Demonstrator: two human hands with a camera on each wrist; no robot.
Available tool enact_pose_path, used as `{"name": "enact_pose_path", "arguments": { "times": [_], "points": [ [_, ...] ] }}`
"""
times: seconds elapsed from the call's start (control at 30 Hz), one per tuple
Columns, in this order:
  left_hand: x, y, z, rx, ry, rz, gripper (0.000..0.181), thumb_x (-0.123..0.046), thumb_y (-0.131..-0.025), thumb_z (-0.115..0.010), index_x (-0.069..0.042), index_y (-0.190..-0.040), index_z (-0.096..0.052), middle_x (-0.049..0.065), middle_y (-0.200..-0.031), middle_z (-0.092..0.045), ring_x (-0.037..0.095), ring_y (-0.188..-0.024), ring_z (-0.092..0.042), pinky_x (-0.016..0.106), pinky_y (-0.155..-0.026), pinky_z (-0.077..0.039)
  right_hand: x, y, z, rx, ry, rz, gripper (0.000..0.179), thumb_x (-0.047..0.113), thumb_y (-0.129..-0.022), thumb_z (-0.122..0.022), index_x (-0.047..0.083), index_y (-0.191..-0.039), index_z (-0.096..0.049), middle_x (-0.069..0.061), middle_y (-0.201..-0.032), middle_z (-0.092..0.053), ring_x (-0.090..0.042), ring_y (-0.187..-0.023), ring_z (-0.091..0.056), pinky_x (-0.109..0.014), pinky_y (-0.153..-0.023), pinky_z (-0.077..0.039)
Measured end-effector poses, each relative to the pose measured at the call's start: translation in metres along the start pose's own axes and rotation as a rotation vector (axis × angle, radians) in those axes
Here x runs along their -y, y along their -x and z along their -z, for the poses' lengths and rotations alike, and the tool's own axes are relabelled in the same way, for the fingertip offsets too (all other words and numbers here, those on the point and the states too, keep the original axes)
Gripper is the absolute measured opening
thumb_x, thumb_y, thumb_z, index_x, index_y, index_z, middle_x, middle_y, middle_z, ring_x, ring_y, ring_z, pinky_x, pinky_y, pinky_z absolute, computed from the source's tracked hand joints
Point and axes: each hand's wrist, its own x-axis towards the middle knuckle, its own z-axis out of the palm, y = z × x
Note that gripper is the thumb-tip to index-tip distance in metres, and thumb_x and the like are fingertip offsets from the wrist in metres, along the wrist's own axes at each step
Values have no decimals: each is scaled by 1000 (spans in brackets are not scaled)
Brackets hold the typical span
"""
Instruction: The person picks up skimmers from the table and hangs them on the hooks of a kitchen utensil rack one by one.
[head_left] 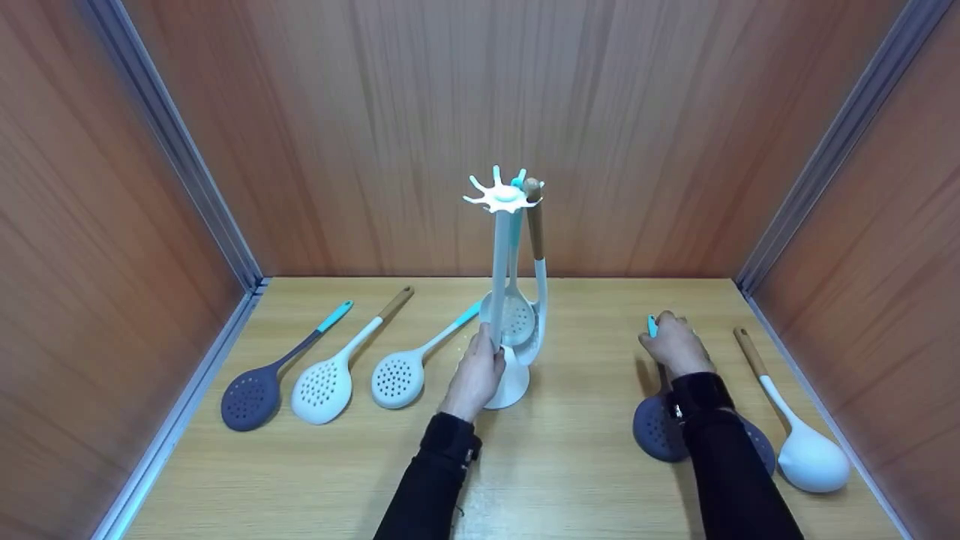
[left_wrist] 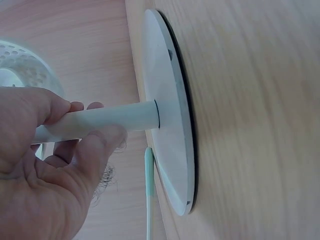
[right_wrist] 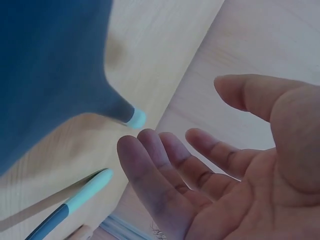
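Note:
My left hand [head_left: 475, 375] grips the pole of a white utensil stand [head_left: 500, 277], low down near its round base [left_wrist: 167, 120]; the left wrist view shows thumb and fingers around the pole. Hanging on the stand are a white perforated skimmer [head_left: 517, 319] with a teal handle and a white utensil with a wooden handle [head_left: 535, 232], its head partly hidden. Over on the right, my right hand [head_left: 679, 346] is beside the teal handle end of a dark skimmer [head_left: 658, 429]. In the right wrist view, its fingers [right_wrist: 150, 170] are spread, apart from that handle's teal end [right_wrist: 136, 119].
Left of the stand lie a dark skimmer [head_left: 251, 397], a white skimmer with wooden handle [head_left: 322, 390] and a white skimmer with teal handle [head_left: 397, 379]. Another dark utensil [head_left: 759, 446] is partly behind my right sleeve. A white ladle [head_left: 814, 459] lies near the right wall [head_left: 862, 300].

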Motion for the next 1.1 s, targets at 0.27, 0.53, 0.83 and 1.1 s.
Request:
{"name": "enact_pose_path", "arguments": {
  "times": [0.27,0.53,0.83,1.1],
  "points": [
    [0,0,0,-9,4,4,33,1,-116,-62,2,-147,-51,32,-142,-70,49,-131,-76,63,-104,-69,-4,-1,0,57,19,-17,63,25,-119,-61,-23,-157,-47,-48,-143,-67,-49,-116,-73,-63,-105,-63],
    [-1,0,0,10,12,26,35,0,-117,-61,1,-150,-50,32,-146,-68,47,-133,-75,62,-105,-68,-5,-1,0,124,12,-68,65,26,-121,-56,-23,-161,-42,-48,-153,-61,-54,-132,-70,-62,-111,-61],
    [-1,-2,1,40,31,58,40,0,-119,-59,0,-157,-46,36,-158,-62,53,-147,-69,66,-116,-65,-10,-2,0,180,-20,-82,55,18,-117,-58,-22,-153,-47,-18,-101,-60,-26,-77,-62,-34,-66,-52],
    [0,-3,0,41,32,62,41,0,-118,-59,0,-157,-47,37,-161,-61,55,-151,-67,68,-121,-62,-12,-3,-3,211,-7,-83,19,9,-113,-60,-6,-101,-62,-8,-77,-59,-16,-56,-58,-26,-52,-48]
  ]
}}
